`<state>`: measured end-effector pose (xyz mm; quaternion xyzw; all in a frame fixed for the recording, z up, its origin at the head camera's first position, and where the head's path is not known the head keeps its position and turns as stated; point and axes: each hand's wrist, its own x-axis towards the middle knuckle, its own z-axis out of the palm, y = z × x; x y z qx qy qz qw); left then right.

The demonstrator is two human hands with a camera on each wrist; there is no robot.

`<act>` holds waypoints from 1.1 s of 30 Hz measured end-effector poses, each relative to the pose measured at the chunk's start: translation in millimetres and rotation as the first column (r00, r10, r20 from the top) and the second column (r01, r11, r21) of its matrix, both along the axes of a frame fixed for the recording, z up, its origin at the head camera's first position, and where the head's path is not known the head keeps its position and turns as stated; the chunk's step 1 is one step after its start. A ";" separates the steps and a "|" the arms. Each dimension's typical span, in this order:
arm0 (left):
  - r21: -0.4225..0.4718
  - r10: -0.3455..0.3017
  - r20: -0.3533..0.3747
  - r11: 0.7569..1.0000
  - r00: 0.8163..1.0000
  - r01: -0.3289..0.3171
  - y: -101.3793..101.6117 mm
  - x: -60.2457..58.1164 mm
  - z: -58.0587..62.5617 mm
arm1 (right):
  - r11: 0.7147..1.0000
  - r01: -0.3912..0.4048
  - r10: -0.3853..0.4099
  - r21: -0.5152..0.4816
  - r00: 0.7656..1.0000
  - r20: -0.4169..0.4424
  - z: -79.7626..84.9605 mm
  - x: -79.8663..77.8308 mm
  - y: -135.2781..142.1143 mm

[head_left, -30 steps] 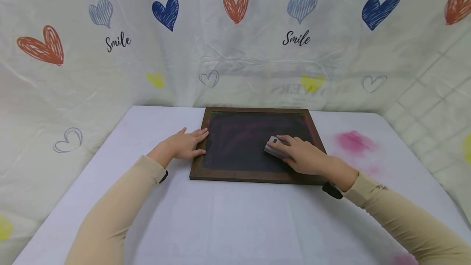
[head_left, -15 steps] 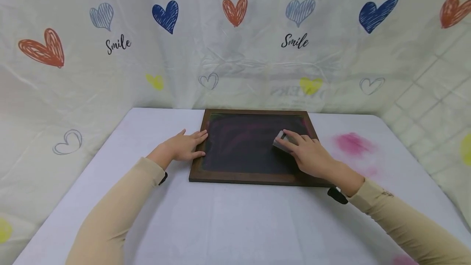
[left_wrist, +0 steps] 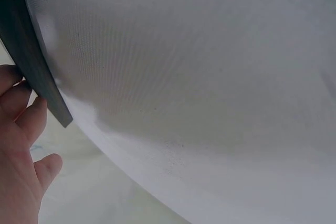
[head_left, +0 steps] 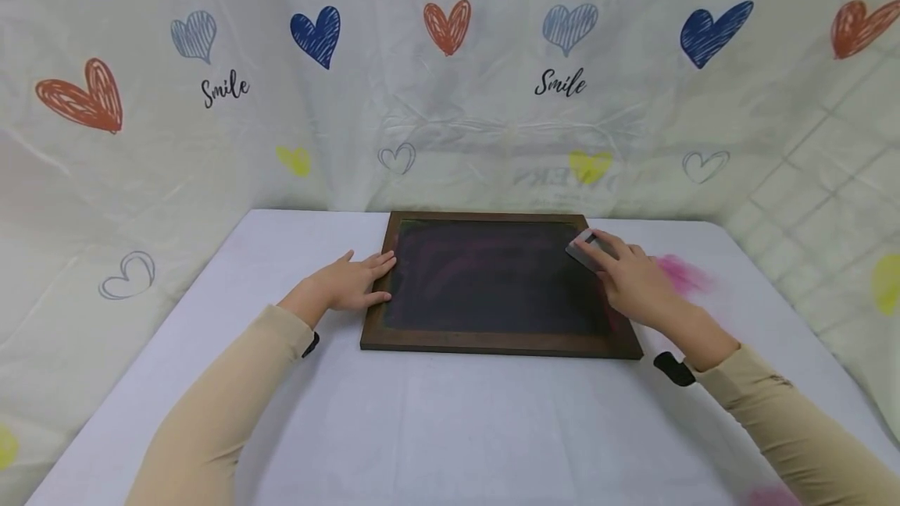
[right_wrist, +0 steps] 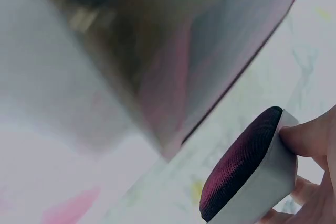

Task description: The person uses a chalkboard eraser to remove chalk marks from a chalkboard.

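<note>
A chalkboard [head_left: 485, 279] in a dark brown wooden frame lies on the white table, with faint pinkish smears over its black surface. My left hand [head_left: 346, 283] rests with spread, straight fingers on the frame's left edge; in the left wrist view its fingertips [left_wrist: 34, 116] touch the frame's side. Near the board's upper right, my right hand [head_left: 643, 287] grips a grey chalkboard eraser [head_left: 580, 253] between thumb and fingers. The right wrist view shows the eraser's dark felt pad [right_wrist: 241, 163], dusted pink, facing the board with a gap between them.
Pink powder [head_left: 685, 274] stains the white tablecloth [head_left: 450, 420] right of the board, with another pink patch [head_left: 769, 495] near the front right. A white curtain [head_left: 485, 108] printed with hearts and "Smile" hangs behind the table.
My right hand has moved the eraser right and toward the back, from the board's right-middle area to its upper right edge. My left hand has stayed on the frame.
</note>
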<state>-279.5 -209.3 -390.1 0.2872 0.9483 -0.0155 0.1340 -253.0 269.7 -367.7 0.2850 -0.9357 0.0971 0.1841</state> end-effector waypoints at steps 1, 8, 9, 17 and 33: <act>0.001 -0.001 -0.002 1.000 1.000 0.001 -0.2 -0.3 -0.4 | 1.000 0.015 -0.015 -0.008 1.000 0.001 0.8 -1.2 3.9; 0.018 -0.003 -0.007 1.000 1.000 0.003 -0.2 -1.0 -0.2 | 0.983 0.165 -0.164 -0.078 0.986 0.031 1.1 -7.5 35.0; 0.019 -0.004 -0.007 1.000 1.000 0.004 0.0 -1.1 -0.3 | 0.979 0.187 -0.184 -0.085 0.982 0.040 0.3 -8.1 40.1; 0.016 0.003 -0.005 1.000 1.000 -0.003 -1.1 -1.0 -1.3 | 0.952 0.298 -0.290 -0.068 0.951 0.111 -10.2 -18.3 76.5; -0.005 0.039 0.023 0.999 0.999 -0.039 1.2 2.8 -2.5 | 0.900 0.435 -0.406 -0.022 0.856 0.322 -21.4 -33.8 101.1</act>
